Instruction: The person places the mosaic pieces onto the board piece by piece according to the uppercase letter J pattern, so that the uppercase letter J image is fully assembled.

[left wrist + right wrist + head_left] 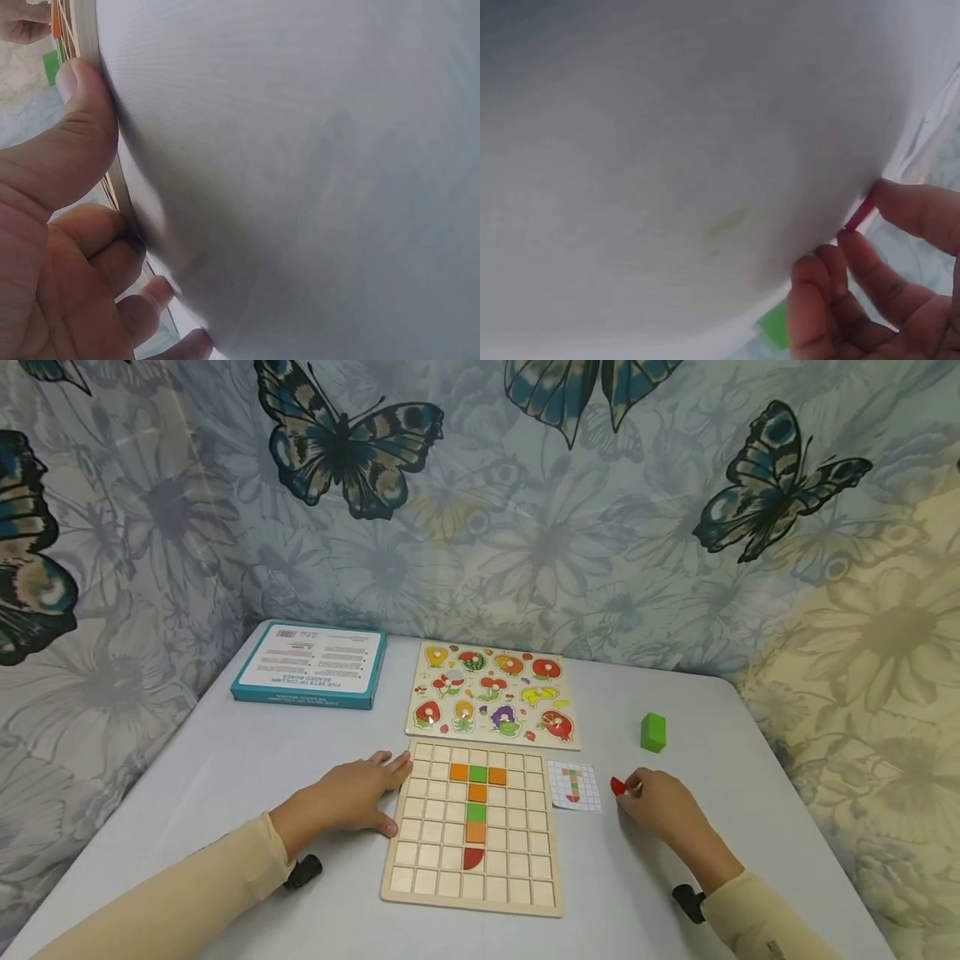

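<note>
A wooden grid board lies at the middle front in the head view. Orange tiles and green tiles form a T on it, with a red quarter-round tile at the stem's lower end. My left hand rests along the board's left edge, thumb and fingers touching it. To the right, my right hand pinches another red quarter-round tile between thumb and index finger, close to the tabletop. Between that hand and the board lies a pattern card.
Behind the board lies a fruit puzzle. A teal and white box sits at the back left. The green block stands beyond my right hand. A butterfly-print cloth hangs behind the table.
</note>
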The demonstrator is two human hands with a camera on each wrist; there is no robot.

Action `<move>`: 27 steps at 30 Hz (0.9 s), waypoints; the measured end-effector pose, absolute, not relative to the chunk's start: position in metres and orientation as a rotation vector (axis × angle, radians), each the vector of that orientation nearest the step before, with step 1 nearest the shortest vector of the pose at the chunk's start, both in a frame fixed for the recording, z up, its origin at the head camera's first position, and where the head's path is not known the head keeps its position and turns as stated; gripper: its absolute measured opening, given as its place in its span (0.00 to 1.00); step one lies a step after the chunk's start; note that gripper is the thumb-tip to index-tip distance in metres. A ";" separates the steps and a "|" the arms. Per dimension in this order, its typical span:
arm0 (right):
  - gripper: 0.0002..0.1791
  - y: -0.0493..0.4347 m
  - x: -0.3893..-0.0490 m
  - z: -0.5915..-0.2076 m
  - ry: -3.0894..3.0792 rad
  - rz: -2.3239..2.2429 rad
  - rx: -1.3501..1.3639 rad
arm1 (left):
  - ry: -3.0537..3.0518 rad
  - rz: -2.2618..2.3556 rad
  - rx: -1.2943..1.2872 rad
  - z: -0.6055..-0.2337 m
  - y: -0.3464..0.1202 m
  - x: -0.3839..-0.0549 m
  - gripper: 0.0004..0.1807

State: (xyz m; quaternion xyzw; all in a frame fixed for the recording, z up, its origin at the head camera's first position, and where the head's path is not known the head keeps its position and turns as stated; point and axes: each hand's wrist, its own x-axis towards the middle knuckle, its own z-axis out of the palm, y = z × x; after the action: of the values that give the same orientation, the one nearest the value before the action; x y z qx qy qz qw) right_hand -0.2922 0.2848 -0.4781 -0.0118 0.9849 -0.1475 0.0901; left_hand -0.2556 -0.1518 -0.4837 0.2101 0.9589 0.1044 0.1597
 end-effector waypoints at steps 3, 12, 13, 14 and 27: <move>0.12 0.285 -0.292 -0.479 2.951 -0.447 -0.058 | 2.743 0.296 0.605 -0.481 -0.152 -0.256 0.55; 0.11 0.220 -0.267 -0.478 3.062 -0.489 -0.434 | 2.733 0.304 0.603 -0.482 -0.152 -0.257 0.55; 0.11 0.208 -0.260 -0.478 3.066 -0.467 -0.533 | 2.732 0.304 0.604 -0.482 -0.152 -0.257 0.55; 0.11 0.196 -0.253 -0.478 3.061 -0.448 -0.633 | 2.730 0.304 0.605 -0.483 -0.152 -0.257 0.55; 0.09 0.118 -0.211 -0.487 2.899 -0.335 -1.382 | 2.739 0.316 0.600 -0.484 -0.151 -0.255 0.55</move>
State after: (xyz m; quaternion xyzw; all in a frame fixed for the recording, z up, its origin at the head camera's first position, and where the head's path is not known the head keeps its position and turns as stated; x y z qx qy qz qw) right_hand -0.2106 0.1181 -0.4872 -0.4275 0.8970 -0.1035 -0.0437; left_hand -0.2548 -0.1514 -0.4838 0.2100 0.9583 0.1105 0.1594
